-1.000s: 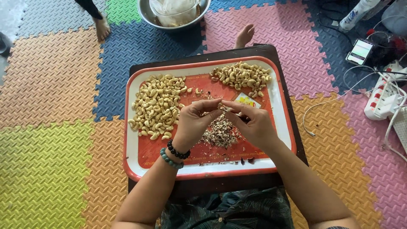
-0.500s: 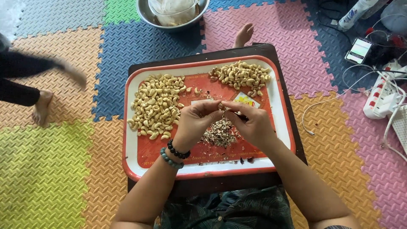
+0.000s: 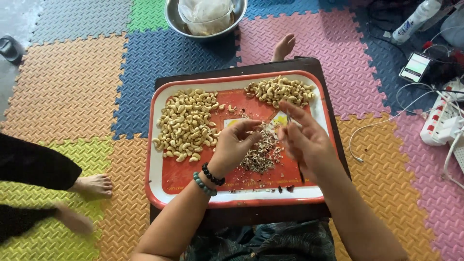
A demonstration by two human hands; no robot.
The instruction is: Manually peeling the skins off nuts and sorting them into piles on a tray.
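Note:
A red tray with a white rim [image 3: 153, 159] lies on a low dark table [image 3: 309, 64]. It carries a large heap of pale cashews [image 3: 186, 123] at the left and a smaller heap [image 3: 280, 90] at the far right. A mound of brown skins [image 3: 263, 153] lies in the middle. My left hand [image 3: 234, 145], with bead bracelets at the wrist, hovers over the skins with thumb and fingers pinched on what looks like a cashew. My right hand [image 3: 307, 140] is just to the right, fingers stretched out, with a thin small knife held against the palm.
A metal bowl holding a plastic bag [image 3: 205, 17] stands beyond the table on coloured foam mats. Another person's bare feet [image 3: 92, 186] are at the left. A bare foot [image 3: 283, 46] rests by the table's far edge. A phone [image 3: 415, 66], power strip [image 3: 442, 121], cables and a bottle [image 3: 415, 19] lie at the right.
My hands, joined over the skins before, have parted; the right one moved right and spread its fingers. The other person has walked along the left side toward me.

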